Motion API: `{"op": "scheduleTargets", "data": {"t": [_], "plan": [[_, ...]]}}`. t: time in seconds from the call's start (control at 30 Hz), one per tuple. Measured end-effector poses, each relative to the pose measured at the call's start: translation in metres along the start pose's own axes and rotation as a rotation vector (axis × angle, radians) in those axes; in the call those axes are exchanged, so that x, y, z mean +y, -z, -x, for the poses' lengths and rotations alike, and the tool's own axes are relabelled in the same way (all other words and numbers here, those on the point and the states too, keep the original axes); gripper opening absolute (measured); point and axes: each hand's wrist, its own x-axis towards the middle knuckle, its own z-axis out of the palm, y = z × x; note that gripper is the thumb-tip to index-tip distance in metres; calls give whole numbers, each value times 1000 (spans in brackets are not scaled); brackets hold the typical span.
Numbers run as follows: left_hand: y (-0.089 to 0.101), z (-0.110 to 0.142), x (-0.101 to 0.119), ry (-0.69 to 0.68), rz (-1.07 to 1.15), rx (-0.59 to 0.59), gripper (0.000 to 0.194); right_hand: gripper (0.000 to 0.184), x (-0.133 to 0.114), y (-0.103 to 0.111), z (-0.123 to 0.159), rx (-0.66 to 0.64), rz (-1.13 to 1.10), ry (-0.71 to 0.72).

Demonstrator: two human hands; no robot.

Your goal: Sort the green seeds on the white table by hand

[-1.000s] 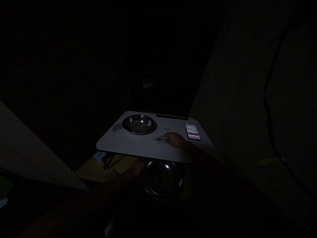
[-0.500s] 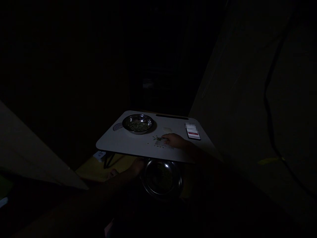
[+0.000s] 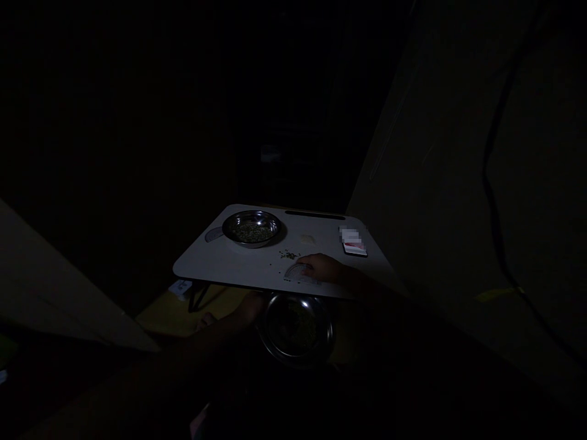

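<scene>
My right hand [image 3: 323, 269] is closed on a clear protractor [image 3: 296, 272], pressed against the white tabletop [image 3: 238, 269]. A few seeds lie along the protractor's near edge. Just beyond it is a small scatter of greenish seeds or grains [image 3: 290, 255]. Below the table's near edge, my left hand [image 3: 251, 304] is at the left rim of a steel bowl [image 3: 331, 333]; its fingers are lost in the dark. Dim greenish contents show inside that bowl. Another steel bowl [image 3: 251, 243], holding many similar seeds, stands at the table's far left.
A second clear, protractor-like piece [image 3: 213, 234] lies beside the far bowl. Behind the seeds is a small pale pile or piece [image 3: 307, 239]. A lit phone [image 3: 354, 242] lies on the right. A wall with a hanging cable [image 3: 493, 201] rises at right. The room is very dark.
My right hand has drawn the protractor slightly toward the near edge, away from most of the scattered seeds. A few seeds sit at its near side. My left hand stays by the lower bowl.
</scene>
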Motion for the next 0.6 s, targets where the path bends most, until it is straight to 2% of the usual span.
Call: {"op": "scheduleTargets", "data": {"t": [0.17,0.3,0.4,0.6], "plan": [[-4,1,5,-24,94,54,12,37,-9,-4,8,-10,-22,59],[-6,3,9,-100,132,31,10,35,-19,-5,12,-21,-63,111],[-7,4,10,-74,137,46,10,36,-23,-6,12,-13,-68,112],[-4,7,14,-57,57,31,9,38,-11,-8,5,22,-31,44]]}}
